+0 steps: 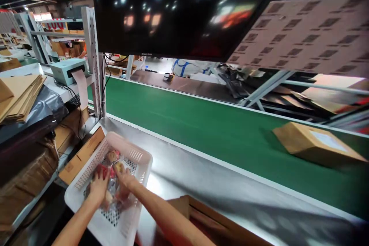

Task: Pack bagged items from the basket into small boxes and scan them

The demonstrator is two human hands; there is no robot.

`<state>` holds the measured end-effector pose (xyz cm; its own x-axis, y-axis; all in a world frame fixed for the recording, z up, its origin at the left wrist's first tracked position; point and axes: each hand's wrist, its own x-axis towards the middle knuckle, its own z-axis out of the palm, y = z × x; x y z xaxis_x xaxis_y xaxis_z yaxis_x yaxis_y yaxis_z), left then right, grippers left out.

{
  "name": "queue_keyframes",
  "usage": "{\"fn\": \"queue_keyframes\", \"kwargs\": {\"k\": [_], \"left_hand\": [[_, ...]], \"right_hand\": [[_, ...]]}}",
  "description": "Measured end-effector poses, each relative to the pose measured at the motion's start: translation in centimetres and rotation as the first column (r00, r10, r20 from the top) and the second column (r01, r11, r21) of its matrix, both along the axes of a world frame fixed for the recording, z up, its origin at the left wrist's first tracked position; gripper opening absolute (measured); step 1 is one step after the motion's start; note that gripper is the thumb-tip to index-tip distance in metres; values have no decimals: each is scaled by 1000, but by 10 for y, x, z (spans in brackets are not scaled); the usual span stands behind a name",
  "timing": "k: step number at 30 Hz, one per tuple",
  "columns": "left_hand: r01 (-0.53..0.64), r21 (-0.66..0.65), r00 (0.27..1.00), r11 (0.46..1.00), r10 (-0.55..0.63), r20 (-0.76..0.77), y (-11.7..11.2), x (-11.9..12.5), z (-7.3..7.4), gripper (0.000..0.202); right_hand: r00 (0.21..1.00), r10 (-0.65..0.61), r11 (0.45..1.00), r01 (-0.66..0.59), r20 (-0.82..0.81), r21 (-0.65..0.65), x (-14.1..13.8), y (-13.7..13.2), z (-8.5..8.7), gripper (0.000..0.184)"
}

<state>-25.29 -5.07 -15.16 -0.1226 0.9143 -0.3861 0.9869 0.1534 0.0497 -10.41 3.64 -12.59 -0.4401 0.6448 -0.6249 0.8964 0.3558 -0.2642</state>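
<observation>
A white perforated plastic basket (138,156) sits at the lower left on the steel worktop. Inside it lie clear-wrapped packets (111,157) with red and tan contents. My left hand (98,188) rests on the packets with its fingers curled over them. My right hand (123,177) reaches in from the right, fingers closed around the same bundle of packets. Both forearms come up from the bottom edge. Motion smear blurs the packets under my hands.
An open cardboard box (201,215) lies just right of my arms. A sealed labelled carton (314,144) rides the green conveyor belt (187,123). A label printer (67,70), stacked flat cardboard (17,94) and a large dark monitor (178,7) surround the station.
</observation>
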Motion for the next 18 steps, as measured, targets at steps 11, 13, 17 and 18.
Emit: {"fn": "queue_keyframes", "kwargs": {"k": [11, 13, 17, 18], "left_hand": [[-131, -52, 960, 990, 140, 242, 7, 13, 6, 86], [-166, -34, 931, 986, 168, 324, 12, 11, 2, 72], [-238, 18, 831, 971, 194, 522, 21, 2, 5, 55], [-240, 52, 824, 969, 175, 538, 23, -2, 11, 50]], "right_hand": [[966, -110, 986, 135, -235, 94, 7, -34, -8, 80], [951, -156, 982, 179, -266, 63, 8, -26, -8, 76], [899, -245, 967, 255, -363, -21, 6, -12, 0, 51], [880, -264, 962, 271, -395, -39, 5, -10, 6, 48]]}}
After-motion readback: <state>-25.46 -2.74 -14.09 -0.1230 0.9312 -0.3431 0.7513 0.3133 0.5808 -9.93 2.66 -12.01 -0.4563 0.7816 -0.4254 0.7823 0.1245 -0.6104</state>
